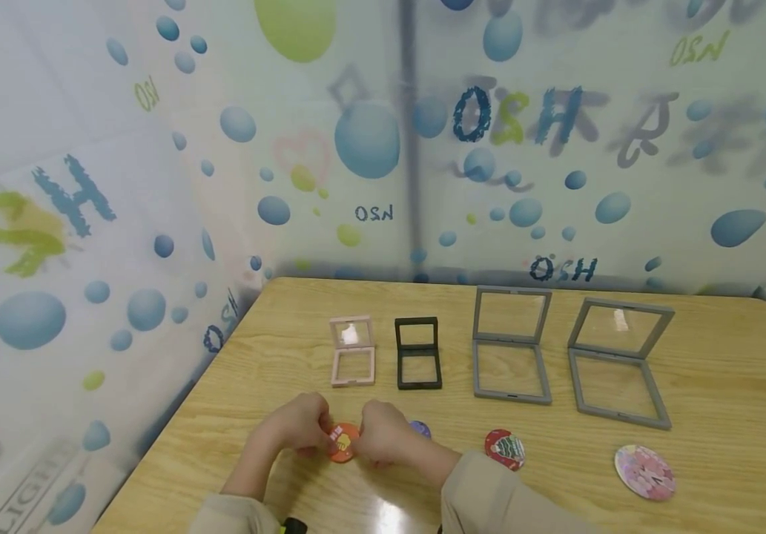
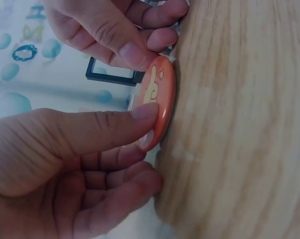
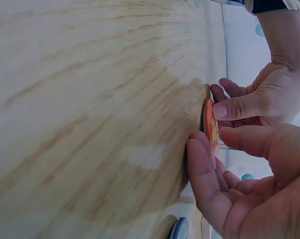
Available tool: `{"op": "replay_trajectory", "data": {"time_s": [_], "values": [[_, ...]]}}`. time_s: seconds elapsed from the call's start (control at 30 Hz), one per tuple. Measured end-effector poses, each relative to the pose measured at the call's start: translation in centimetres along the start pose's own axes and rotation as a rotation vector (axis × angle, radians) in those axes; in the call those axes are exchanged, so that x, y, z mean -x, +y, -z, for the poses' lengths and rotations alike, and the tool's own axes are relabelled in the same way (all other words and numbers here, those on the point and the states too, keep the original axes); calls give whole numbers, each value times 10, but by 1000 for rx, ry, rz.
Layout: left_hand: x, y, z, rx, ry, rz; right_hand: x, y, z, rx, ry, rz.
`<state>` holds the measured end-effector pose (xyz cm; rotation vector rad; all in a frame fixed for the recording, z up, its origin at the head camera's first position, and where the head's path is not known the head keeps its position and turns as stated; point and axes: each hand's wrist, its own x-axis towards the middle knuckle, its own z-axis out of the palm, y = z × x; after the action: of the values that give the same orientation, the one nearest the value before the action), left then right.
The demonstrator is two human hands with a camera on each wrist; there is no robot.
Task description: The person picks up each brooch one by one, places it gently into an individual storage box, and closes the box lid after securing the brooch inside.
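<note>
An orange round badge (image 1: 343, 443) lies on the wooden table (image 1: 723, 415) near its front edge. My left hand (image 1: 318, 436) pinches its left rim and my right hand (image 1: 365, 442) pinches its right rim. In the left wrist view the left thumb lies flat across the orange badge (image 2: 158, 99), the other fingers curl below its edge, and the right thumb presses the far rim. The right wrist view shows the orange badge (image 3: 209, 124) edge-on against the table, with thumbs on its face and fingers at its rim.
Behind the hands stand open frame cases: a small pink one (image 1: 352, 353), a small black one (image 1: 418, 354) and two larger grey ones (image 1: 512, 345) (image 1: 618, 363). To the right lie a blue badge (image 1: 420, 429), a red badge (image 1: 505, 449) and a pink badge (image 1: 645, 472). Patterned walls enclose the table.
</note>
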<state>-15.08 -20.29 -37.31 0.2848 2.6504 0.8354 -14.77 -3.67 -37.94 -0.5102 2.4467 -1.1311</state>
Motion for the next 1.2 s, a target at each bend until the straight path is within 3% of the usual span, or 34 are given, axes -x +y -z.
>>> {"op": "replay_trajectory", "data": {"time_s": [0.23,0.73,1.0,1.2], "values": [[-2,-1,1,106,16,-19,-4,1,-2,-18,9,-30],[-11,-6,6,245,107,-60,-12,-1,7,-248,0,-86],[-22,1,10,375,241,-18,-25,-1,19,-387,42,-135],[-31,9,10,436,355,56,-38,-1,25,-431,144,-171]]}}
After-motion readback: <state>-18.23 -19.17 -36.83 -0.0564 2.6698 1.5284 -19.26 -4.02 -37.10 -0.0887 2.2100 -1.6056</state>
